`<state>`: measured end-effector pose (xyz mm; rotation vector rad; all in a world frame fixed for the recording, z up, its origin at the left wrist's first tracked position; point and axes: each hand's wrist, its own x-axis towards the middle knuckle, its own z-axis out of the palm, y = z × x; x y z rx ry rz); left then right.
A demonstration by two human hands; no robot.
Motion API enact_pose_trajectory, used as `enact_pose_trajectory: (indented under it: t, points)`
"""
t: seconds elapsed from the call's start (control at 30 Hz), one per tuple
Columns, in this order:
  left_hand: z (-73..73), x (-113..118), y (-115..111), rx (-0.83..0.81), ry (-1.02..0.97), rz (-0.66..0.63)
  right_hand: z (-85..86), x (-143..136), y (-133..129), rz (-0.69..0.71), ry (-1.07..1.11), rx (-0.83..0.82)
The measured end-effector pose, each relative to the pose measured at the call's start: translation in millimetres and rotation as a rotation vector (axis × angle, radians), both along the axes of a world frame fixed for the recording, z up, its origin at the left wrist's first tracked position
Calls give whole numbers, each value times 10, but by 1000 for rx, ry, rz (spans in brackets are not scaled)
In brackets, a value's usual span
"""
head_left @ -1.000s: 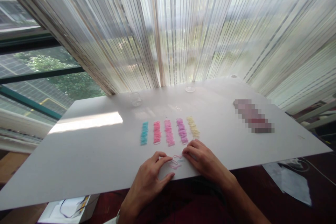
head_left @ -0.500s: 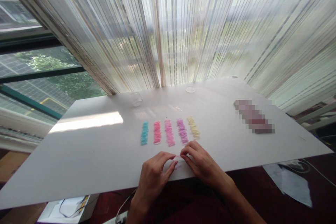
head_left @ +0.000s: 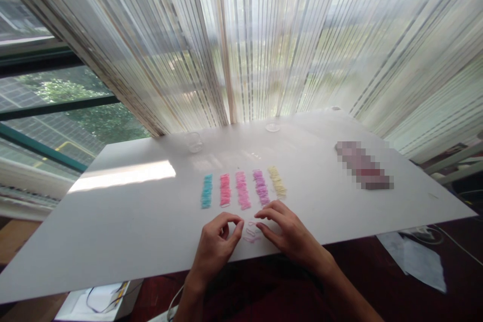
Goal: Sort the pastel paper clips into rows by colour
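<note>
Near the front edge of the white table, small pale pink and purple loops (head_left: 250,234) lie between my two hands. My left hand (head_left: 222,241) is to their left, thumb and forefinger tips pressed together; anything between them is too small to make out. On the right, my right hand (head_left: 281,225) has its thumb and forefinger apart, beside a loop. Beyond the hands lie rows of small bands: teal (head_left: 207,191), coral pink (head_left: 225,189), light pink (head_left: 243,190), purple (head_left: 260,187) and yellow (head_left: 277,181).
The white table (head_left: 143,226) stands before striped curtains (head_left: 260,40). Toward its back are a clear round container (head_left: 194,143) and a clear round lid (head_left: 272,127). A blurred reddish object (head_left: 364,166) lies on the right.
My hands have moved apart, my left hand going left. The thumb and forefinger of my right hand have spread. The loops between the hands now show more fully on the table.
</note>
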<state>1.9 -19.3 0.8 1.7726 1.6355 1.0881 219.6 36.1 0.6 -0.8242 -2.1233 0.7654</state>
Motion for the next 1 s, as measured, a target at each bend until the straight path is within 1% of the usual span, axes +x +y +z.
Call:
enact_pose_trajectory:
  t: [0.07,0.17,0.4,0.53,0.67,0.8,1.0]
  points:
    - [1,-56,2,-5,-15,15,-3,4,9,-16,23,7]
    - [20,-104,-16,-2,-11,-2,4,-13,12,-30,67,18]
    - [64,-68,-58,21,11,-69,29,-118,-9,16,103,41]
    - [55,-59,-40,22,46,-77,-5,-136,-4,-1,93,47]
    - [38,-54,50,60,104,-51,-58,-105,12,-53,83,52]
    - [22,-42,146,111,214,21,-97,-34,17,-104,74,23]
    - [-25,-14,156,77,357,41,-120,14,18,-105,82,-12]
